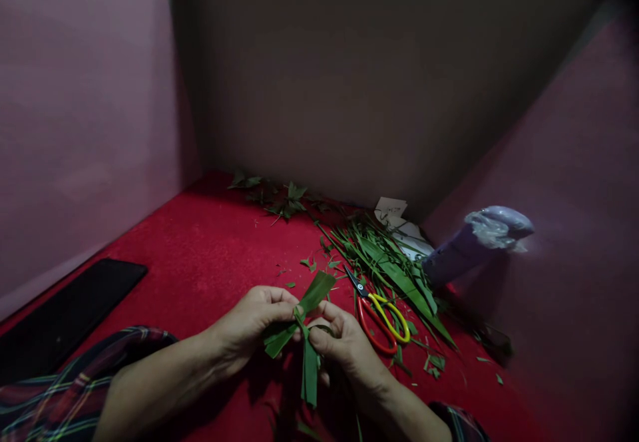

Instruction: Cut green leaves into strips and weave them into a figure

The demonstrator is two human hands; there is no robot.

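Note:
Between my hands is a knotted green leaf strip (310, 355), with flat ends sticking out up, left and down from a crossing in the middle. My left hand (254, 325) pinches it from the left, thumb at the crossing. From the right, my right hand (344, 342) grips it with the thumb pressed on the strip just beside the crossing. A thin strand trails below my right hand. Scissors (378, 309) with one red and one yellow handle lie right of my right hand, blades pointing away. Some fingers are hidden behind the leaf.
A heap of long green leaves (394, 262) lies beyond the scissors. Several folded leaf pieces (289, 201) sit by the back wall. White paper tags (392, 209), a purple cylinder with clear plastic (462, 245) and a black flat slab (74, 315) rest on the red surface (194, 242).

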